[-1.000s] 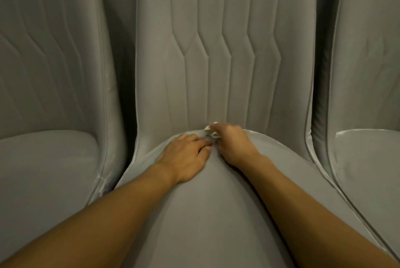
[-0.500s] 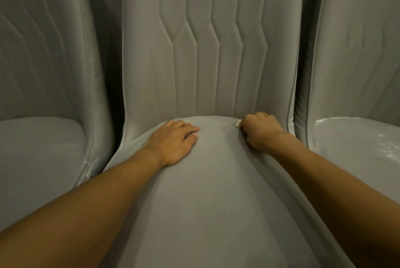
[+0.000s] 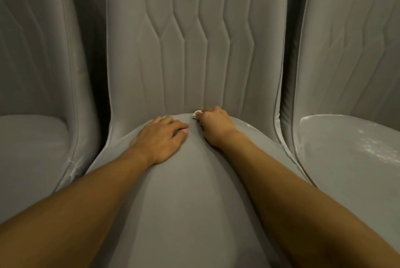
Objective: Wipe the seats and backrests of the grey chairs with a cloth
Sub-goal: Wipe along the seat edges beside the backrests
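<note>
I have three grey chairs side by side in the head view, and I am working on the middle chair [image 3: 190, 224]. Its seat [image 3: 186, 181] runs lengthwise from 6 o'clock up to 12 o'clock. There it meets the backrest [image 3: 194, 55], whose stitched channels run the same way, kinked partway up.

The left hand [image 3: 161, 137] lies flat on the rear of the seat, palm down. Its fingers are straight and close together, pointing toward 2 o'clock; it is released and only presses the fabric. The right hand [image 3: 214, 127] sits just beside it at 3 o'clock. I cannot tell whether the left fingertips touch it.

The right hand is clenched around the cloth [image 3: 197, 114], knuckles pushed into the crease where seat and backrest join. Only a small white wad of cloth shows, sticking out at the hand's 10 o'clock side toward the backrest. The rest is buried in the fist, so I cannot tell its long axis.

Both forearms [image 3: 86, 202] come in from the lower corners and converge on the crease.

The left chair [image 3: 32, 148] stands at 9 o'clock and the right chair [image 3: 350, 170] at 3 o'clock. Each is just beside the middle one, with a dark gap between the backrests. The right chair's seat carries white smears [image 3: 376, 146] along its rear rim and toward its right side.
</note>
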`<state>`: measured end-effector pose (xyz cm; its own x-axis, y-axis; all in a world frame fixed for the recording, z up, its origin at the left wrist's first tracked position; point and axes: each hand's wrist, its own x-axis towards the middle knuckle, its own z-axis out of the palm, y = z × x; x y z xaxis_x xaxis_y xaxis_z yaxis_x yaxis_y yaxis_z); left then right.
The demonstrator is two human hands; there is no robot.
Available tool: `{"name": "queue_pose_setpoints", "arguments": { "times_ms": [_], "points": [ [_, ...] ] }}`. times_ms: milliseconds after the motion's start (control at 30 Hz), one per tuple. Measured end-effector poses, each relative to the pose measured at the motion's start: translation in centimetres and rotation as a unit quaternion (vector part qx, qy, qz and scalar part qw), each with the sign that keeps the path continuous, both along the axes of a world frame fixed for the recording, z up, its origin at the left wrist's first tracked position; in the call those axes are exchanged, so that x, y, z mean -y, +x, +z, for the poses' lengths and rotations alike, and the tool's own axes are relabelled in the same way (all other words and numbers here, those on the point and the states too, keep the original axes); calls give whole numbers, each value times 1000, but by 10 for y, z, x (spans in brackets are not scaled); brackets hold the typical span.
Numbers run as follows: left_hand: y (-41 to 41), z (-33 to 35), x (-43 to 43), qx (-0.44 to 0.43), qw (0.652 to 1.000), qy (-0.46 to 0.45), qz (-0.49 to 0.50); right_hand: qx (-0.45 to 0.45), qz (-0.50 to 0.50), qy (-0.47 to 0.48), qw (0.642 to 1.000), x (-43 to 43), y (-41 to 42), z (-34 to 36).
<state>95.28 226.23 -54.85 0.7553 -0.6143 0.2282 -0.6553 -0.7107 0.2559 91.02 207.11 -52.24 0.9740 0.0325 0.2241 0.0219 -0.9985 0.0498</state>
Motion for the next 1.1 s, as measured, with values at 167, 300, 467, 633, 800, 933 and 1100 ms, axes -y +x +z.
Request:
{"name": "queue_pose_setpoints", "arguments": {
  "times_ms": [167,300,467,633,800,933,1100],
  "points": [
    [1,0,-1,-12,1000,-9,5,-35,-88,-40,995,29,-17,8],
    [-1,1,-2,-22,1000,-4,8,-62,-165,-54,983,42,-57,11],
    [-3,2,-2,-27,1000,12,2,-89,-185,-63,977,37,-118,17],
    [-5,1,-4,-28,1000,12,-3,-51,-134,-84,986,19,-189,18],
    [-6,3,-3,-30,999,10,0,-42,-85,-74,993,37,-159,15],
    [-7,3,-1,-25,1000,7,7,-62,-98,-67,991,64,-99,12],
    [-7,3,-2,-33,999,-3,11,-59,-113,-74,989,65,-91,15]
  ]
}}
